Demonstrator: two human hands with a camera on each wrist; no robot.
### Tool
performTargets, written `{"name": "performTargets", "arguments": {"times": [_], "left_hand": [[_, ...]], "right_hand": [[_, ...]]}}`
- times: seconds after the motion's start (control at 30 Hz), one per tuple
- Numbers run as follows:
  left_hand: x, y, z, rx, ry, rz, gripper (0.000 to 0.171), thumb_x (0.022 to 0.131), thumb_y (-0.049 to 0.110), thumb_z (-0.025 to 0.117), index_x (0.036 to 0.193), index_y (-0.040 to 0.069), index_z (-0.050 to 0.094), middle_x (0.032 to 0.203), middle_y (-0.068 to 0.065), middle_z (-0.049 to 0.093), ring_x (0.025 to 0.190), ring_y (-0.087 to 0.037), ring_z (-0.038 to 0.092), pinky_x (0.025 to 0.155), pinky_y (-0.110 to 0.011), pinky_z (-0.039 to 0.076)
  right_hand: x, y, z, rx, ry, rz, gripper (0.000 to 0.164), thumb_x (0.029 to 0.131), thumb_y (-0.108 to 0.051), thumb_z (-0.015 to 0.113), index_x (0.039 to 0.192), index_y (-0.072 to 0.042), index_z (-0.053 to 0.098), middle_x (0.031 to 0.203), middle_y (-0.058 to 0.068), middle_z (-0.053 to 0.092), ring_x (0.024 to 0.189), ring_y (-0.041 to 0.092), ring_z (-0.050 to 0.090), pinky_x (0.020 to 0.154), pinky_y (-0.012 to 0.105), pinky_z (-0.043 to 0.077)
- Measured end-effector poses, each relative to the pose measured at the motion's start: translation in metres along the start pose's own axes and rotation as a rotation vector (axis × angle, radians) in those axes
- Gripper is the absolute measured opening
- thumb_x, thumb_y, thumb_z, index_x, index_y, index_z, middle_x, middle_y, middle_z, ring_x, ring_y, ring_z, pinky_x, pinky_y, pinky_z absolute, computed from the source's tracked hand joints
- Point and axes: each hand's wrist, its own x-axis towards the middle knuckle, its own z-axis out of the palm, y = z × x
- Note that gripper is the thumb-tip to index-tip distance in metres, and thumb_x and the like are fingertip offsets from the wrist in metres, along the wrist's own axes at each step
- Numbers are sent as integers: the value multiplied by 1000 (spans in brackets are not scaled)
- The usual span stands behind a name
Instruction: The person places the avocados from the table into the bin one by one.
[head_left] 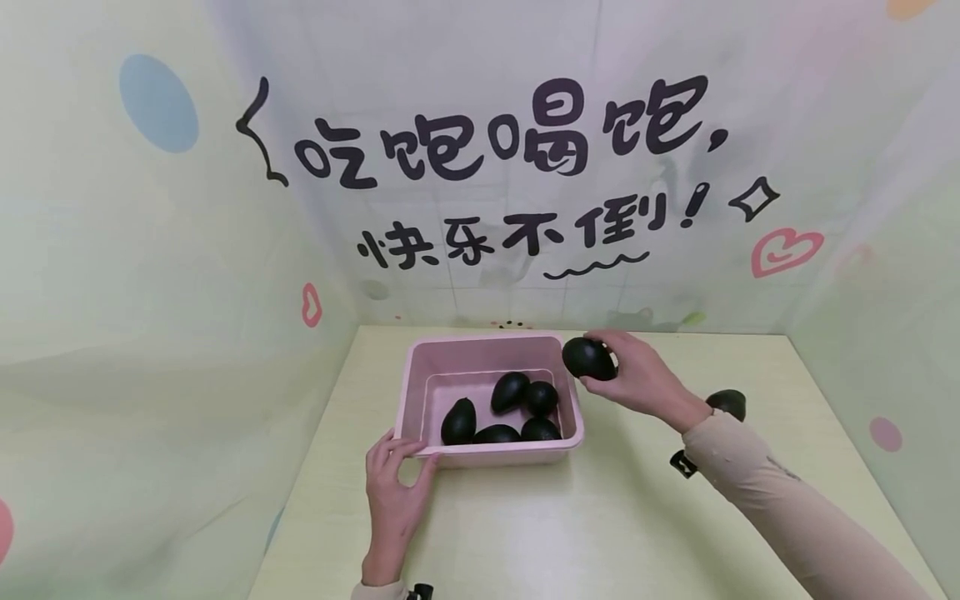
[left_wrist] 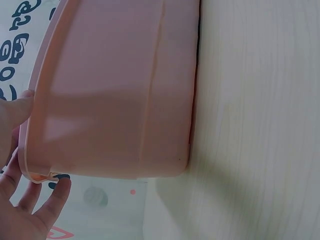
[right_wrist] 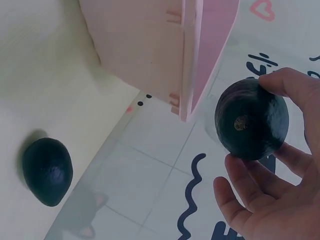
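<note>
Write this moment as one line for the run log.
right hand: holds raised avocado | left hand: grips rim of pink bin | inside bin: five avocados visible | on table: one more avocado

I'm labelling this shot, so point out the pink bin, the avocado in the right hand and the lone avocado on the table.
Pink bin (head_left: 483,357): head view, inner far wall.
Held avocado (head_left: 587,359): head view, middle of its visible side.
Lone avocado (right_wrist: 47,171): right wrist view, middle of its visible skin.
</note>
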Motion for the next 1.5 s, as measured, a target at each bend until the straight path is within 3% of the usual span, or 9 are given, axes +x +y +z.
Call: {"name": "performTargets", "arguments": {"times": [0.5,0.93,1.2,1.5], "left_hand": [[0,0,0,0,4,12,27,74,0,93,97,2,78,104,-15,70,130,-51,55,112,-68,44],[0,-1,-3,0,1,-10,28,74,1,94,98,3,78,106,-14,71,132,-50,55,113,-70,43],[0,-2,-4,-2,-7,-28,28,75,2,94,99,3,78,107,-14,71,133,-49,54,114,-71,42],[-1,0,-2,2,-3,-1,27,75,0,93,97,2,78,106,-15,71,131,-50,55,112,-68,44]], "right_hand": [[16,-26,13,-7,-80,-42,60,87,-25,86,140,-7,64,138,15,70,126,34,67,101,53,61],[28,-40,27,-23,-150,-44,61,88,-30,84,144,-17,63,136,13,67,119,29,68,99,49,63],[35,-48,36,-26,-199,-64,65,89,-30,83,148,-16,60,140,14,65,123,30,67,103,50,61],[40,-54,44,-31,-229,-83,64,90,-29,82,148,-17,59,142,12,64,125,29,65,106,50,59]]}}
